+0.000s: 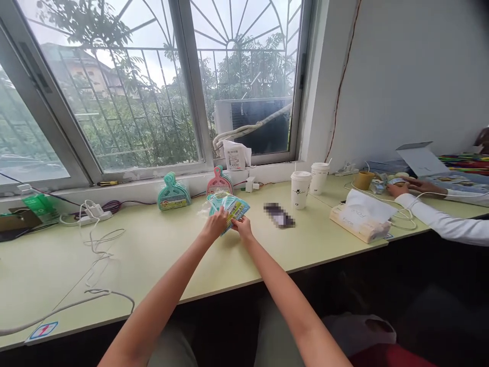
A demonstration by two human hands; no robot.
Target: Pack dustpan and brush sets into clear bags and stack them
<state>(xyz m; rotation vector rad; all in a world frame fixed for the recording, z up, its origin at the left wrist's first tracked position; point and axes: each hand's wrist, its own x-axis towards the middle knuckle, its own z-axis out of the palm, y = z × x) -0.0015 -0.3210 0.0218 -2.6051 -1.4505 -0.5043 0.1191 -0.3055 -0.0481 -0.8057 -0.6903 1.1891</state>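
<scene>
Both hands meet over the table in the middle of the head view. A teal packaged dustpan set (pixel 234 208) with a yellow and blue label is between them, in clear plastic. My left hand (pixel 216 223) is closed on its left side, and my right hand (pixel 243 227) pinches its lower right edge. Just behind stands a pink dustpan-and-brush set (pixel 219 182), partly hidden by the held one. Several teal dustpan sets (pixel 172 193) stand together to the left, against the wall below the window.
On the pale green table (pixel 160 270) are two white cups (pixel 300 191), a blurred dark object (pixel 279 215), a tissue pack (pixel 359 219) and white cables (pixel 100 250) at left. Another person's hands (pixel 400 188) work at far right.
</scene>
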